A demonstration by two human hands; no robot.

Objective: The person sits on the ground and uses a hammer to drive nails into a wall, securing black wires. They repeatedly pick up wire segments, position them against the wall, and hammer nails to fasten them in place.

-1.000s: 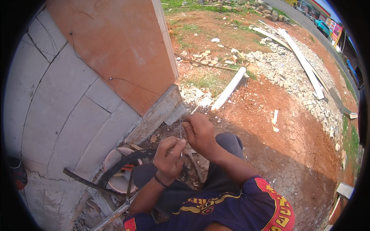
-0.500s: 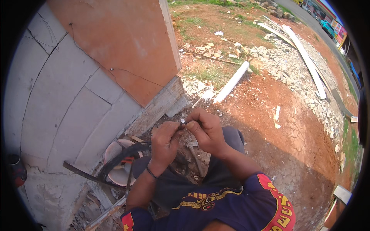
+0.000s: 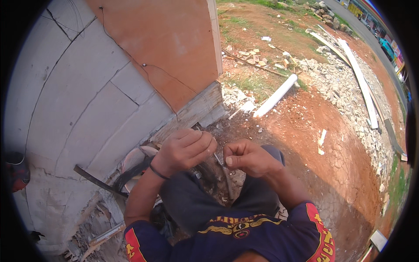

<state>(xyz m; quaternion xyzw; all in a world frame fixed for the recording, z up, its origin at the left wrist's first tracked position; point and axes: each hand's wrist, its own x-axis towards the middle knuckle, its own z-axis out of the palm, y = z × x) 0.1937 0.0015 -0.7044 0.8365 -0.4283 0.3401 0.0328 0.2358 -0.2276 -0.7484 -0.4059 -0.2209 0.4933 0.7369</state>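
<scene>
My left hand (image 3: 185, 148) is raised in front of my lap, its fingers curled closed. A small pale tip shows above the knuckles; the rest of what it holds is hidden. To its right, my right hand (image 3: 252, 160) pinches thumb against forefinger. A thin dark piece seems to show at that pinch, too small to name. The hands are apart. Below and between them, a hammer-like tool with a long handle (image 3: 228, 185) lies on the ground between my legs, its metal head partly covered by my hands.
Left of me stands a cracked grey and orange wall (image 3: 161, 39) with a thin cable. Black tubing (image 3: 131, 172) and a dark flat strip (image 3: 98, 178) lie at its foot. Ahead are a white pipe (image 3: 277, 95), rubble (image 3: 334, 83) and long white boards (image 3: 360, 83).
My hands were together, holding a small dark piece with a shiny round end. They have since moved apart, and that round end no longer shows. The whole view has shifted slightly.
</scene>
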